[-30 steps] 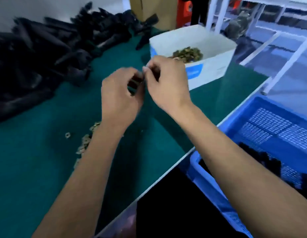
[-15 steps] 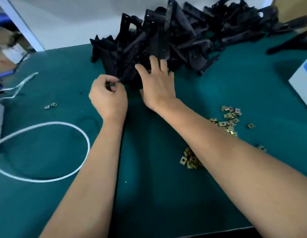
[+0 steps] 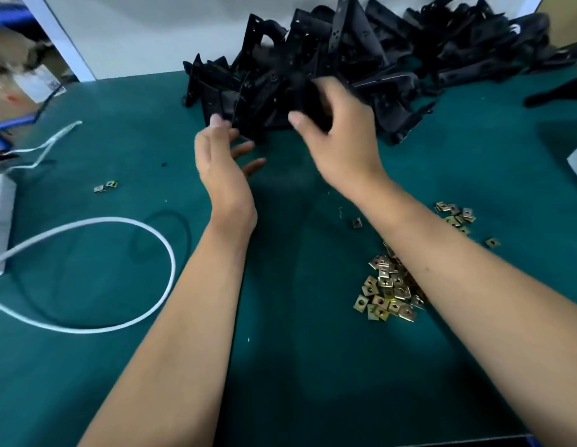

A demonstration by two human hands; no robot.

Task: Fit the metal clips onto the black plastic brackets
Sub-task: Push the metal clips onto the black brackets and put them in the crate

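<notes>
Right hand (image 3: 340,141) gripping a black bracket (image 3: 308,98) at the pile's (image 3: 393,56) near edge. Left hand (image 3: 224,162) beside it, fingers loosely spread, holding nothing. Metal clips (image 3: 388,290) scattered on green table (image 3: 119,366).

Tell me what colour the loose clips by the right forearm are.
Brassy gold metal clips, clearest in the head view.

Black brackets (image 3: 361,56), seemingly brassy clips (image 3: 388,290)

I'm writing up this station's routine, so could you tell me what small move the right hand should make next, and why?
Probably lift the black bracket clear of the bracket pile toward the body. The right hand already has its grip around it at the pile's near edge, the left hand hangs open beside it, and the loose metal clips lie nearer, under the right forearm.
</notes>
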